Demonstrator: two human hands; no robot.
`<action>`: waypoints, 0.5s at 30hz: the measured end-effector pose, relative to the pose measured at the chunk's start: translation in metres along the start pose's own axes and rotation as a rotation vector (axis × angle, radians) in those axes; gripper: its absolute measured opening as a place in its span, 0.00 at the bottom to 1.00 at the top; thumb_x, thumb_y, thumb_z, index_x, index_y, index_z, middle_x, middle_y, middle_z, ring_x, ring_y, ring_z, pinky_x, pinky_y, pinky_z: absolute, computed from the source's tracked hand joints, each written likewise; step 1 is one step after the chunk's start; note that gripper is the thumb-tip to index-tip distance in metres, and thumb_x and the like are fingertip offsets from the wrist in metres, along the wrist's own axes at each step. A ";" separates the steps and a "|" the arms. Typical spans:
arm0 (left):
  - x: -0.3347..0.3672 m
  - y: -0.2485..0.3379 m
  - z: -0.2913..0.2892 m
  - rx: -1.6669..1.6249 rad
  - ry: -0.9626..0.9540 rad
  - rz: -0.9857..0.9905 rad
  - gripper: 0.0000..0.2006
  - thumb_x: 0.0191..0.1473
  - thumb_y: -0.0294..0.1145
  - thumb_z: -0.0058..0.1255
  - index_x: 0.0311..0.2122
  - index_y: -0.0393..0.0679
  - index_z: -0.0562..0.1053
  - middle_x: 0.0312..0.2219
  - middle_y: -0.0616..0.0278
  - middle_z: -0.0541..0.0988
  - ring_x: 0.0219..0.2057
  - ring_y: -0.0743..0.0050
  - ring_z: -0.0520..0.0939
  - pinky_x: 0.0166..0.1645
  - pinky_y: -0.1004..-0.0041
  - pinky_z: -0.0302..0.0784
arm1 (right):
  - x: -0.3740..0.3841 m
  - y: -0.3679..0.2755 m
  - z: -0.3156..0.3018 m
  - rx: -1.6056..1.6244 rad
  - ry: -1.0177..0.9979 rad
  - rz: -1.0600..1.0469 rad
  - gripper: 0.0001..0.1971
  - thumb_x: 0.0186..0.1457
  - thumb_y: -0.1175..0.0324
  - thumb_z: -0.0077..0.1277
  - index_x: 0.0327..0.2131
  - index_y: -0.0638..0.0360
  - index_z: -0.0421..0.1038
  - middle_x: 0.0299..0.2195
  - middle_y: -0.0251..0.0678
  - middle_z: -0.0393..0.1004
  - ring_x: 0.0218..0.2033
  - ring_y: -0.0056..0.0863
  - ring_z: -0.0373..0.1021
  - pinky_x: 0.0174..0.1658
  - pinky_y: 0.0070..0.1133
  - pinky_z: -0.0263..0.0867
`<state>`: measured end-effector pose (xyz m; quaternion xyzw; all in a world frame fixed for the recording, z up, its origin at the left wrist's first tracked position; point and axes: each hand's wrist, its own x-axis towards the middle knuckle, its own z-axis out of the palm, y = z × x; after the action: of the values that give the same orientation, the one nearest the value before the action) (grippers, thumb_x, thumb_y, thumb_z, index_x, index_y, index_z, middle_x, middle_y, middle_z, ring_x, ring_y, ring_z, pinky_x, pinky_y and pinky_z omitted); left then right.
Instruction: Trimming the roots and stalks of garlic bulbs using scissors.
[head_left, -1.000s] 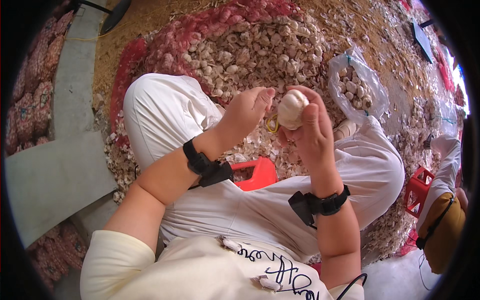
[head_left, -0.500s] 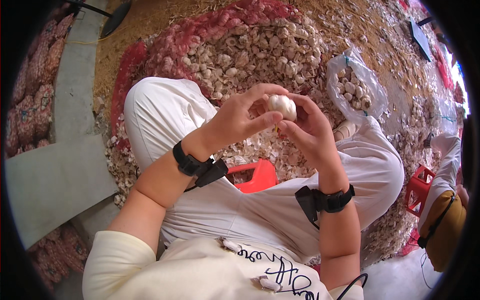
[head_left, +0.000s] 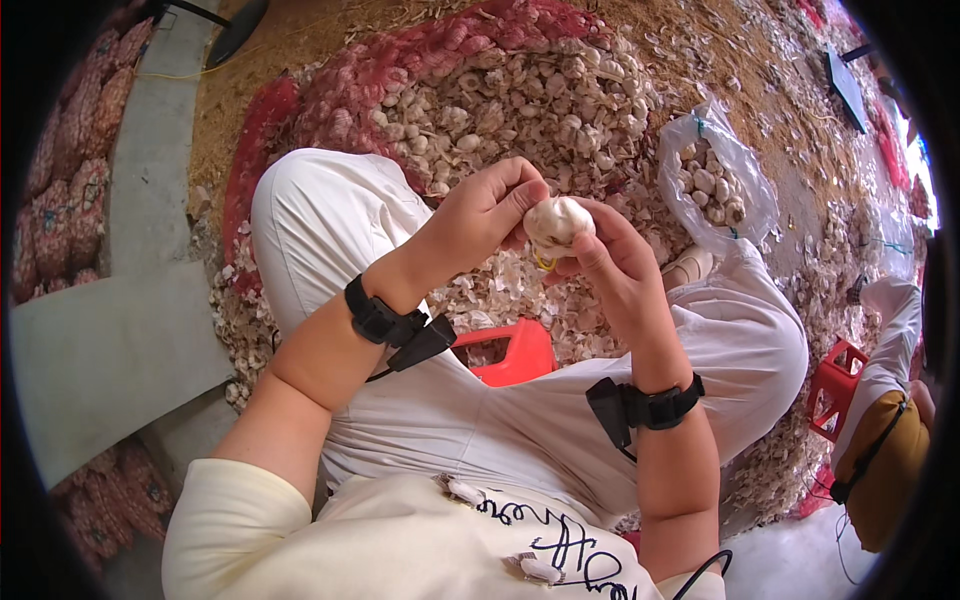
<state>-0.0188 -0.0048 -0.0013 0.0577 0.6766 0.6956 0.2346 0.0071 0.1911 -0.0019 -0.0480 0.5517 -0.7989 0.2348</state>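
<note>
My right hand (head_left: 617,258) holds a whitish garlic bulb (head_left: 560,226) between thumb and fingers, above the gap between my knees. Brownish marks show on the bulb's near side. My left hand (head_left: 488,212) is closed, its thumb and forefinger pinched together at the bulb's upper left edge. What lies in that pinch is too small to make out. A bit of something yellow (head_left: 545,264) peeks out just under the bulb. Below both hands, loose garlic skins (head_left: 500,290) cover the ground.
Beyond my knees lies a heap of garlic bulbs (head_left: 520,100) on red netting (head_left: 335,105). A clear plastic bag (head_left: 680,195) of garlic stands at the right. Between my legs is a red stool (head_left: 525,352). Another person (head_left: 885,450) sits far right by a red stool (head_left: 836,388).
The garlic bulb has turned in my fingers and now shows brownish marks. My left hand has shifted from supporting the bulb's side to a pinch at its upper left edge.
</note>
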 end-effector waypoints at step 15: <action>0.001 -0.014 0.001 -0.076 -0.006 -0.057 0.11 0.61 0.40 0.44 0.38 0.42 0.68 0.26 0.68 0.72 0.22 0.88 0.70 0.26 0.83 0.66 | 0.000 -0.001 0.001 0.102 -0.024 -0.051 0.19 0.60 0.66 0.47 0.51 0.67 0.61 0.42 0.36 0.71 0.37 0.21 0.70 0.42 0.19 0.69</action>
<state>-0.0156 -0.0038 -0.0148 0.0315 0.6503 0.7138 0.2581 0.0066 0.1904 -0.0004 -0.0599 0.5060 -0.8311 0.2230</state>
